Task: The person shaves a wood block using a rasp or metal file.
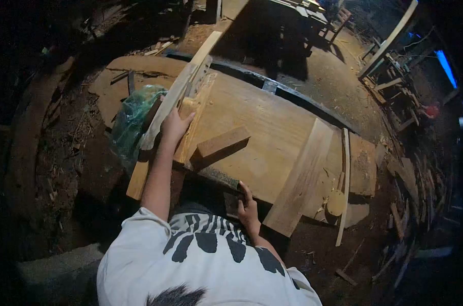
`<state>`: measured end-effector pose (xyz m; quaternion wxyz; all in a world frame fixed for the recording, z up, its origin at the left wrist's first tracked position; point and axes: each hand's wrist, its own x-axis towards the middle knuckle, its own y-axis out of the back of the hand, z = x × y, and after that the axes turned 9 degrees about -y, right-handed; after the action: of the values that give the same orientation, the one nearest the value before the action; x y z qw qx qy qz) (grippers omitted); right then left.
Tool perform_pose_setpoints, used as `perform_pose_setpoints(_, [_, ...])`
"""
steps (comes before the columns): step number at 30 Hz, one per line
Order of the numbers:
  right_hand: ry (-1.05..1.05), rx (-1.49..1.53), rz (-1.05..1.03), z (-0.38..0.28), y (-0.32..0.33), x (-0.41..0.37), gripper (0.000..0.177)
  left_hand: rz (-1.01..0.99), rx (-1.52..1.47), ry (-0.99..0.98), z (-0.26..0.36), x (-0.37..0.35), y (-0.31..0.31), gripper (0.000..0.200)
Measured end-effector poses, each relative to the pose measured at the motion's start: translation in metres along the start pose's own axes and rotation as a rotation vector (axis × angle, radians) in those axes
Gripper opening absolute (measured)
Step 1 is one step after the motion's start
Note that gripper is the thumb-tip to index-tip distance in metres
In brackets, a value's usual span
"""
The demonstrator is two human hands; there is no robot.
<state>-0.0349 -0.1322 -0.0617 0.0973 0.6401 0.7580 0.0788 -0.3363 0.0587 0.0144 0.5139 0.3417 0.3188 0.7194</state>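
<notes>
My left hand [175, 125] is at the left side of the wooden worktable, closed on a long pale wooden strip [166, 109]. Its thumb points out over the table's edge, and some fingers are hidden. My right hand [248, 211] is at the table's near edge, index finger stretched up against it and the other fingers partly bent, with nothing in them. A brown rectangular wooden block [222, 145] lies on the worktable [257, 112] between my hands. To the right, a wide plank [300, 181] lies across the tabletop and sticks out past its front.
Crumpled green plastic [134, 120] hangs left of the table. On the right are a thin strip [345, 188] and a round wooden piece [336, 202]. A dark beam [313, 104] runs behind. Scrap wood [407, 178] litters the ground, and another cluttered table [305, 13] stands beyond.
</notes>
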Motion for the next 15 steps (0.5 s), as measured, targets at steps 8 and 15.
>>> perform_pose_setpoints(8, [-0.255,0.355,-0.050,-0.093,0.027,-0.007,0.026,0.009,-0.024,0.002,0.007,-0.003,0.005,0.070])
perform_pose_setpoints(15, [1.321,1.140,0.278,-0.431,0.105,0.008,0.045,-0.037,0.025,0.067,0.001,0.001,0.000,0.070])
